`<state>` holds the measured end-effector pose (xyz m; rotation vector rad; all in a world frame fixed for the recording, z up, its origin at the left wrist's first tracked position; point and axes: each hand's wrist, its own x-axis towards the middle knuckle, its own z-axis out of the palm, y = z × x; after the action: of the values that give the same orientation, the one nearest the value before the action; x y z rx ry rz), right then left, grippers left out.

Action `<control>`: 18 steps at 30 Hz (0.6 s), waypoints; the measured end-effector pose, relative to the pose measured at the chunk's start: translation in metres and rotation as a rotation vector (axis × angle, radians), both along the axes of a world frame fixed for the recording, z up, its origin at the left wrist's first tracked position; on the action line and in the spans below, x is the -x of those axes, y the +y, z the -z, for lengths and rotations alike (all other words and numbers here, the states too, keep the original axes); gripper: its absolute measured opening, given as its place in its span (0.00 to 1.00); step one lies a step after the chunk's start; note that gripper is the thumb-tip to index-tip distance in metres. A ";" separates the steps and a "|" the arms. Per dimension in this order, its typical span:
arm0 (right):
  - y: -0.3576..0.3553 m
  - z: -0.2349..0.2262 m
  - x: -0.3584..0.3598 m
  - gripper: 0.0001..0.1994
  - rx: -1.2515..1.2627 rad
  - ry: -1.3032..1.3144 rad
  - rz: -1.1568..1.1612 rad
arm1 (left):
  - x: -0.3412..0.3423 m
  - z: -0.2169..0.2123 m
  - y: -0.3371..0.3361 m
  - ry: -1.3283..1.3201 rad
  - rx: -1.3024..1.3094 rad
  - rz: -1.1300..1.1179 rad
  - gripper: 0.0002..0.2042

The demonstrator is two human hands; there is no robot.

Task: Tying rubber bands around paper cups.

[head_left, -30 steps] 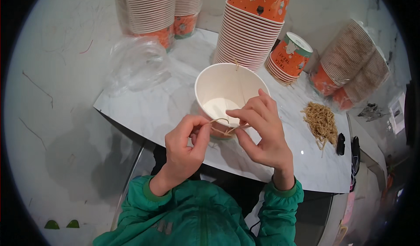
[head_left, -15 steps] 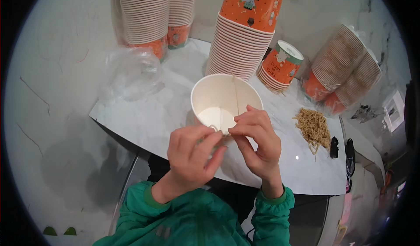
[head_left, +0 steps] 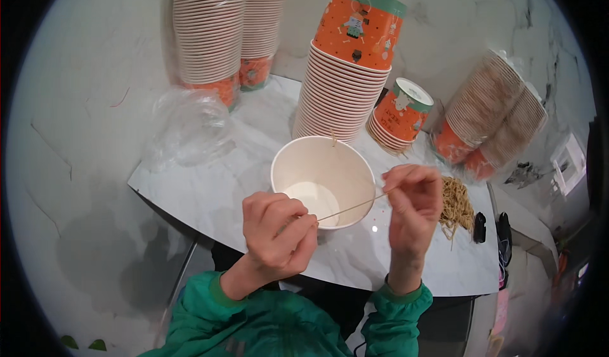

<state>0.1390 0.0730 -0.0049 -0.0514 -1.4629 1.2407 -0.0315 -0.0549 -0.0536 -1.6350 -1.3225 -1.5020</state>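
Cord (head_left: 352, 208) drawn straight between the two hands, slanting over the cup's near right rim. Left hand (head_left: 276, 238) curled, fingertips gripping its lower part; right hand (head_left: 415, 208) pinches the upper part between thumb and finger, right of the cup (head_left: 301, 166). Cup: round, smooth white paper, mouth up, near the front edge of the marble-patterned desk (head_left: 216, 195). Tan, tangled heap (head_left: 455, 206) near the right edge. Ridged stack (head_left: 333, 103) behind the cup. Bare desk leftward, toward the left corner.
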 end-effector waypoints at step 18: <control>-0.029 0.043 -0.018 0.16 -1.074 -0.986 0.694 | 0.015 0.019 0.010 0.069 0.081 -0.020 0.20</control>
<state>0.1572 0.0442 -0.0482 -0.4436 -2.4800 -0.3234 -0.0463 -0.0451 -0.0721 -1.7032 -1.3735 -1.3849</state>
